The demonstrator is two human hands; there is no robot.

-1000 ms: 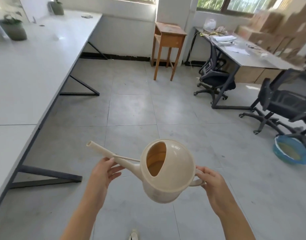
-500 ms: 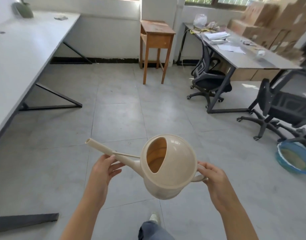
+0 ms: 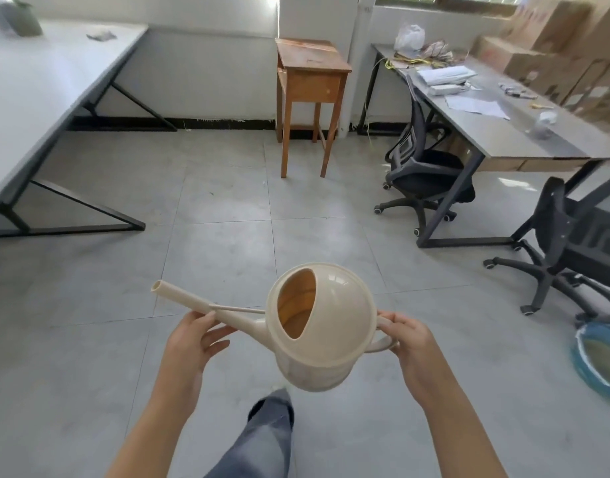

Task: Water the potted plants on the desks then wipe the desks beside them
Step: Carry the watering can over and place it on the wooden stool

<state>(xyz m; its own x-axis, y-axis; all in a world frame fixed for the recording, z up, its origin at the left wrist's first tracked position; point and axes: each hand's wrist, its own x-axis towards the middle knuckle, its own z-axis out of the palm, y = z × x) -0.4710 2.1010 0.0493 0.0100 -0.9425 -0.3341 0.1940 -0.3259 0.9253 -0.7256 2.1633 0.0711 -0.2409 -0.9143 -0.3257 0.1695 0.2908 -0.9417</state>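
Observation:
I hold a cream plastic watering can level in front of me, spout pointing left. My right hand grips its handle. My left hand supports the spout from below, fingers curled around it. A potted plant in a grey-green pot stands blurred at the far end of the long white desk on the left. A small crumpled cloth lies on that desk near its far edge.
A wooden stand is by the far wall. A grey desk with papers and cardboard boxes runs along the right, with two black office chairs beside it. A blue basin sits on the floor at right. My leg steps forward.
The view has swung right and advanced across the floor; the white desk has slid further left and one potted plant has left view. Both hands keep the same hold on the can.

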